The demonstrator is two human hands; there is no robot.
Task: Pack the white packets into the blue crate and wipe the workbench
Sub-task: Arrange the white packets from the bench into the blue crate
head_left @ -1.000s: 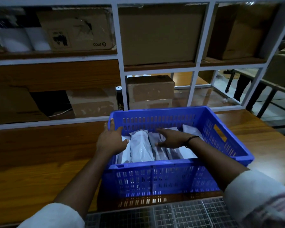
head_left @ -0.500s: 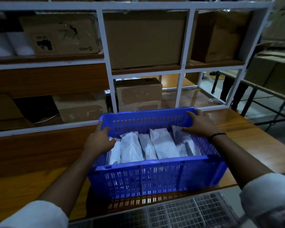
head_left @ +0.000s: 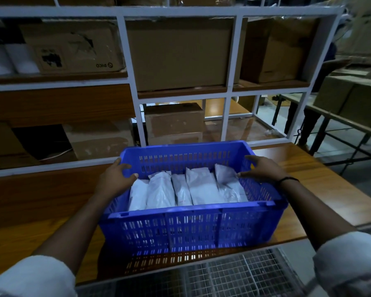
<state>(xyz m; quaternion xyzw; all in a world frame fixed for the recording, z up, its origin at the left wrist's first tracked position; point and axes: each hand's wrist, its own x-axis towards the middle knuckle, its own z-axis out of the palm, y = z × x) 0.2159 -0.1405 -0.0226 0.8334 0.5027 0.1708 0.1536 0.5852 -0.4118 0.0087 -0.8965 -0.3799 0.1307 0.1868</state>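
Crate (head_left: 191, 230) lies crosswise between grips: left grip (head_left: 116, 179) curled over its left rim, right grip (head_left: 261, 171) spread open on its right.

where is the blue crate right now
Head view: the blue crate sits centre on the workbench near its front edge, with the left hand and right hand on its side rims.
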